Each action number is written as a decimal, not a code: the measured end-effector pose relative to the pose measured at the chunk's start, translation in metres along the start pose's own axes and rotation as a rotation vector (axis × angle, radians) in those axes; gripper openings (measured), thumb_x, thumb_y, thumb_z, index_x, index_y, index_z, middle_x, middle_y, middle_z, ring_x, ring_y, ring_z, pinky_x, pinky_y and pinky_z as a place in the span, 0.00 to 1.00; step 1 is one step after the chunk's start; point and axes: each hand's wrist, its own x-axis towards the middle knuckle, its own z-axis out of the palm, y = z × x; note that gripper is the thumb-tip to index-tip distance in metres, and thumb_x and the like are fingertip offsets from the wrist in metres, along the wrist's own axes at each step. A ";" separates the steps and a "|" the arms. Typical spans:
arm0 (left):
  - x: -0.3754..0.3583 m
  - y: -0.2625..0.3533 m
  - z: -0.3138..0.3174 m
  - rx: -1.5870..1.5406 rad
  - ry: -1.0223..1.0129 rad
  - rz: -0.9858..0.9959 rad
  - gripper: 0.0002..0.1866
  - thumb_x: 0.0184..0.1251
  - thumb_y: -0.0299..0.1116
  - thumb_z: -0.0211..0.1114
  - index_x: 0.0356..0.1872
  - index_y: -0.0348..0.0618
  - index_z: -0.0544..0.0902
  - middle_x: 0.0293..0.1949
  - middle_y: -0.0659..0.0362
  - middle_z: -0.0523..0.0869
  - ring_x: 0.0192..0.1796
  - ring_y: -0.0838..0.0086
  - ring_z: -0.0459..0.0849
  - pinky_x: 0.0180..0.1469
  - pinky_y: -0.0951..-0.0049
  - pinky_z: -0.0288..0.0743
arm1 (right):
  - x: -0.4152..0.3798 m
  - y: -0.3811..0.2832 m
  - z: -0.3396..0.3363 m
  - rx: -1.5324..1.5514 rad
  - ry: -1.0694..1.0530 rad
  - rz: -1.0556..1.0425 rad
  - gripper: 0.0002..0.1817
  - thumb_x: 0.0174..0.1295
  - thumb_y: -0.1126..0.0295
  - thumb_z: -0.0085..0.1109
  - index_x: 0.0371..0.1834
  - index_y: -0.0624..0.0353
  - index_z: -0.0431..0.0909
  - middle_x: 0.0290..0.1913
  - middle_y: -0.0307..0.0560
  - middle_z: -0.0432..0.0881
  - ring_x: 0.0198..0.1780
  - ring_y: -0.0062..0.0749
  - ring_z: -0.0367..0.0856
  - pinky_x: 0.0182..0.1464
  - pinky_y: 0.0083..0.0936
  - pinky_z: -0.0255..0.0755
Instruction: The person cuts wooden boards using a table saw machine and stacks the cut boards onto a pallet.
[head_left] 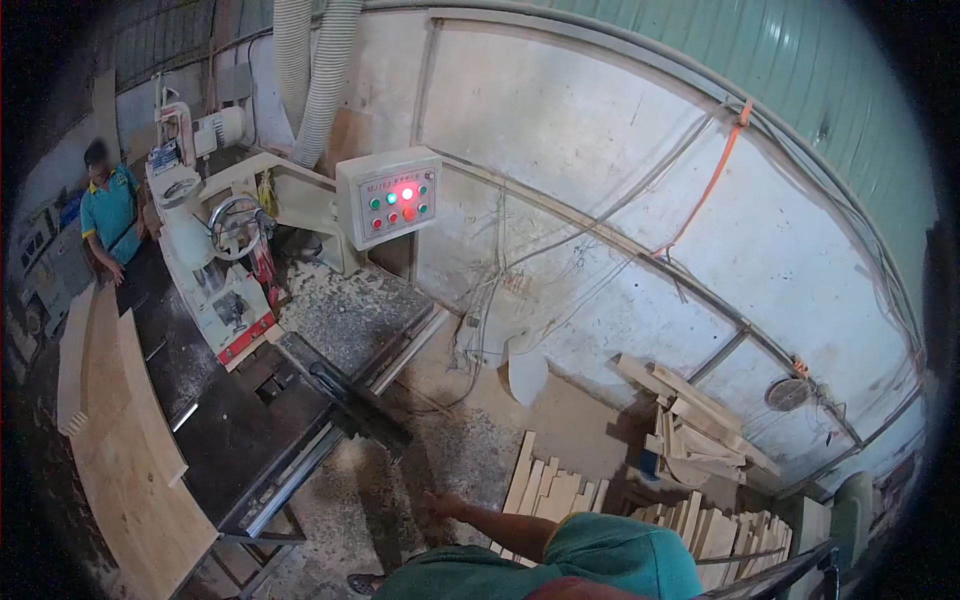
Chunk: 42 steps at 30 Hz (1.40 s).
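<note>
My left hand (438, 501) hangs at the end of my bare forearm, low in the head view, over a dusty concrete floor. It holds nothing and its fingers look loosely apart. A row of short wooden slats (548, 489) leans just to its right. My teal sleeve (610, 553) fills the bottom edge. My right hand is out of sight.
A dark saw table (240, 430) with a white and red machine (215, 265) stands at left, with curved wooden boards (125, 450) along its near side. Another person in a teal shirt (108, 210) stands at its far end. A control box (390, 195) glows red. Wood offcuts (690, 425) lie piled by the wall.
</note>
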 end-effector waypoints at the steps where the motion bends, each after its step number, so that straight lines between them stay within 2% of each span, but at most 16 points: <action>1: -0.002 0.000 -0.001 0.008 0.005 -0.007 0.27 0.69 0.59 0.58 0.43 0.40 0.82 0.35 0.55 0.84 0.34 0.63 0.79 0.38 0.62 0.71 | -0.014 -0.017 -0.002 0.119 0.067 0.318 0.32 0.72 0.43 0.49 0.65 0.59 0.71 0.51 0.46 0.85 0.37 0.35 0.85 0.36 0.32 0.80; 11: -0.033 0.020 -0.041 0.140 0.087 -0.024 0.26 0.68 0.58 0.61 0.41 0.40 0.82 0.31 0.55 0.85 0.28 0.63 0.80 0.33 0.62 0.73 | 0.015 0.061 -0.031 0.205 -0.161 0.275 0.26 0.74 0.55 0.44 0.68 0.58 0.67 0.52 0.56 0.83 0.46 0.46 0.85 0.43 0.37 0.80; 12: -0.036 0.023 -0.047 0.149 0.098 -0.013 0.26 0.68 0.58 0.61 0.40 0.40 0.82 0.30 0.56 0.85 0.28 0.63 0.80 0.32 0.63 0.74 | 0.007 0.083 -0.039 0.417 -0.268 0.078 0.25 0.74 0.54 0.43 0.66 0.59 0.68 0.51 0.55 0.83 0.45 0.47 0.86 0.42 0.36 0.80; 15: -0.026 0.018 -0.041 0.037 0.131 0.055 0.21 0.67 0.52 0.65 0.39 0.41 0.83 0.35 0.52 0.86 0.32 0.59 0.81 0.36 0.61 0.74 | 0.001 0.041 -0.027 0.370 -0.242 0.183 0.24 0.73 0.51 0.47 0.59 0.59 0.72 0.47 0.52 0.85 0.41 0.45 0.86 0.41 0.38 0.80; 17: -0.033 0.014 -0.039 -0.031 0.167 0.086 0.17 0.66 0.47 0.69 0.38 0.42 0.83 0.40 0.48 0.86 0.37 0.56 0.82 0.39 0.60 0.75 | -0.019 0.002 -0.001 0.193 -0.049 0.302 0.32 0.67 0.43 0.53 0.61 0.61 0.73 0.47 0.57 0.86 0.36 0.48 0.87 0.34 0.40 0.81; 20: -0.042 0.001 -0.049 -0.026 0.164 0.159 0.16 0.63 0.43 0.70 0.43 0.41 0.82 0.42 0.49 0.85 0.40 0.57 0.82 0.42 0.60 0.75 | -0.001 0.040 0.002 0.123 -0.073 0.270 0.33 0.69 0.40 0.50 0.59 0.61 0.73 0.44 0.57 0.86 0.34 0.48 0.87 0.32 0.41 0.81; 22: -0.051 -0.010 -0.062 -0.015 0.168 0.182 0.17 0.62 0.41 0.70 0.46 0.40 0.81 0.42 0.49 0.85 0.42 0.57 0.82 0.44 0.60 0.75 | 0.018 0.080 -0.009 0.531 -0.279 0.375 0.36 0.67 0.35 0.47 0.59 0.60 0.73 0.42 0.57 0.86 0.31 0.47 0.87 0.31 0.41 0.80; 23: -0.050 -0.021 -0.071 -0.019 0.170 0.186 0.18 0.61 0.39 0.70 0.47 0.40 0.80 0.43 0.50 0.84 0.42 0.58 0.81 0.44 0.61 0.75 | 0.012 0.069 0.001 0.529 -0.275 0.393 0.36 0.67 0.35 0.47 0.59 0.60 0.73 0.42 0.57 0.86 0.31 0.47 0.87 0.31 0.41 0.80; 25: -0.057 -0.038 -0.083 -0.014 0.177 0.194 0.20 0.60 0.37 0.71 0.51 0.39 0.79 0.44 0.50 0.83 0.44 0.58 0.81 0.46 0.61 0.75 | -0.002 0.033 0.024 0.062 -0.049 0.343 0.37 0.67 0.35 0.47 0.59 0.61 0.72 0.42 0.57 0.86 0.30 0.46 0.87 0.31 0.41 0.79; 26: -0.059 -0.048 -0.087 -0.017 0.177 0.188 0.22 0.59 0.36 0.71 0.52 0.39 0.79 0.44 0.50 0.83 0.45 0.59 0.81 0.47 0.61 0.75 | -0.003 0.042 0.025 0.121 -0.026 0.357 0.37 0.67 0.36 0.49 0.58 0.63 0.72 0.42 0.58 0.86 0.29 0.46 0.87 0.29 0.38 0.79; 29: -0.069 -0.103 -0.088 -0.045 0.179 0.098 0.26 0.57 0.32 0.72 0.57 0.38 0.77 0.46 0.51 0.82 0.47 0.60 0.80 0.50 0.62 0.75 | -0.039 0.001 0.045 0.040 0.070 0.364 0.34 0.68 0.39 0.50 0.57 0.63 0.73 0.42 0.57 0.86 0.28 0.45 0.86 0.27 0.35 0.78; 31: -0.079 -0.159 -0.073 -0.078 0.169 -0.108 0.27 0.59 0.29 0.70 0.60 0.38 0.75 0.47 0.51 0.80 0.50 0.62 0.79 0.52 0.64 0.74 | -0.050 0.008 0.047 0.052 0.105 0.406 0.32 0.70 0.41 0.50 0.57 0.61 0.73 0.42 0.56 0.86 0.27 0.45 0.86 0.27 0.35 0.78; 35: -0.119 -0.340 -0.011 -0.172 0.266 -0.509 0.21 0.66 0.33 0.67 0.58 0.41 0.77 0.45 0.52 0.80 0.45 0.67 0.80 0.49 0.70 0.76 | -0.082 0.025 0.047 -0.002 0.147 0.441 0.30 0.72 0.44 0.47 0.58 0.62 0.74 0.41 0.54 0.86 0.33 0.43 0.87 0.32 0.38 0.80; 37: -0.146 -0.432 0.016 -0.040 0.269 -0.640 0.21 0.65 0.38 0.68 0.55 0.38 0.77 0.45 0.50 0.80 0.42 0.63 0.82 0.50 0.67 0.78 | -0.103 0.041 0.042 0.159 0.283 0.444 0.28 0.73 0.46 0.47 0.58 0.61 0.74 0.40 0.53 0.86 0.34 0.43 0.86 0.32 0.35 0.79; 40: -0.166 -0.527 0.031 0.085 0.247 -0.811 0.29 0.59 0.45 0.72 0.58 0.40 0.77 0.50 0.44 0.79 0.53 0.53 0.81 0.56 0.57 0.76 | -0.143 0.058 0.036 0.120 0.324 0.489 0.27 0.73 0.46 0.47 0.58 0.59 0.74 0.39 0.50 0.85 0.31 0.40 0.84 0.30 0.32 0.77; 42: -0.164 -0.570 0.027 0.440 0.279 -0.991 0.37 0.55 0.50 0.73 0.63 0.43 0.72 0.58 0.40 0.73 0.63 0.46 0.71 0.64 0.48 0.67 | -0.175 0.054 0.047 0.096 0.320 0.524 0.27 0.73 0.46 0.47 0.59 0.58 0.74 0.38 0.48 0.85 0.30 0.38 0.83 0.29 0.31 0.76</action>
